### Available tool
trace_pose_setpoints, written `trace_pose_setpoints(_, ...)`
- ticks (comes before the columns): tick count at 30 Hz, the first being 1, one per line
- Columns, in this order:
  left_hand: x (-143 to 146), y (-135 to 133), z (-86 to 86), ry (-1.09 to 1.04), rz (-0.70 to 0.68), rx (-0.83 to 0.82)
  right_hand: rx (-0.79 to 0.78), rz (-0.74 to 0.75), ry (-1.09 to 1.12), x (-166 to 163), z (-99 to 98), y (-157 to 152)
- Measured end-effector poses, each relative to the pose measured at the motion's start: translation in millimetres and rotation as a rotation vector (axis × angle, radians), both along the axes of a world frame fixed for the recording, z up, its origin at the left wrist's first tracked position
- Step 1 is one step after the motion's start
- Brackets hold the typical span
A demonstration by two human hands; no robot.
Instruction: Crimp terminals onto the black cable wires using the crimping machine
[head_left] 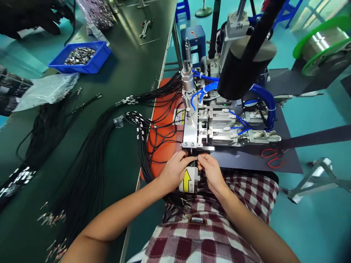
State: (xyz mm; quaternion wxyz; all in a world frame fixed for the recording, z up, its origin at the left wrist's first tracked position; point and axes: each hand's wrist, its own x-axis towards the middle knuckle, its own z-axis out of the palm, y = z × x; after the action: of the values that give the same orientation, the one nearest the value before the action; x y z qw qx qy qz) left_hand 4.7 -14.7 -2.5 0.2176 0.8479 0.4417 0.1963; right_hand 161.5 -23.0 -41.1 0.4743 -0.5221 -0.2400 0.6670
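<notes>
Both hands meet at the front of a small metal machine (208, 128) with blue air hoses. My left hand (175, 170) is closed in a pinch and my right hand (210, 170) pinches too, the two holding a thin black cable end (195, 158) at the machine's front slot. Below the hands is a white label with a yellow arrow (188, 179). A fan of black cables with metal connectors (142, 128) lies over an orange pad (161, 146) just left of the hands.
A long bundle of black cables (82, 171) crosses the dark green bench (128, 65). A blue bin of metal parts (80, 56) and a plastic bag (46, 89) sit at the back left. Red-handled scissors (271, 157) lie right of the machine. Another person's dark sleeve (27, 16) shows at top left.
</notes>
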Motion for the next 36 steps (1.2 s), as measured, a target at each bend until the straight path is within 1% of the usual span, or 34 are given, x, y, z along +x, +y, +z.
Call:
trace_pose_setpoints(2,-6,-10,4.0,-0.098,0.068,-0.04,0.015,0.01,0.004,1,0.2,0)
trace_pose_setpoints(3,-10,-17,5.6,-0.106,0.118,-0.049,0.023,0.016,0.01,1,0.0,0)
trace_pose_setpoints(5,-18,-32,7.4,-0.028,0.231,-0.035,0.034,0.023,0.022,2,-1.1,0)
trace_pose_setpoints(7,-24,-45,6.7,0.107,0.31,-0.007,0.04,0.028,0.032,2,-2.6,0)
trace_pose_setpoints(10,-30,-50,3.1,0.245,0.341,0.034,0.05,0.026,0.033,2,-4.0,0)
trace_pose_setpoints(16,-35,-38,-4.7,0.322,0.304,0.072,0.055,0.033,0.008,4,-5.5,2)
trace_pose_setpoints(18,-36,-38,-7.0,0.325,0.305,0.078,0.025,0.022,-0.001,10,-8.6,1)
trace_pose_setpoints(23,-39,-40,-8.4,0.318,0.314,0.065,-0.076,-0.07,0.008,35,-21.2,-14)
trace_pose_setpoints(26,-37,-22,-6.0,0.328,0.291,0.066,-0.12,-0.097,0.001,46,-24.3,-25)
trace_pose_setpoints(29,-31,11,-3.0,0.314,0.264,0.084,-0.136,-0.109,-0.002,49,-20.3,-31)
trace_pose_setpoints(31,-30,32,0.8,0.275,0.217,0.102,-0.126,-0.11,0.004,48,-15.5,-33)
trace_pose_setpoints(33,-33,43,9.3,0.22,0.152,0.096,-0.118,-0.105,0.014,48,-11.0,-35)
trace_pose_setpoints(34,-36,44,15.8,0.183,0.119,0.082,-0.116,-0.101,0.017,50,-9.2,-37)
trace_pose_setpoints(36,-45,35,32.4,0.121,0.012,0.018,-0.115,-0.096,0.014,54,-6.8,-42)
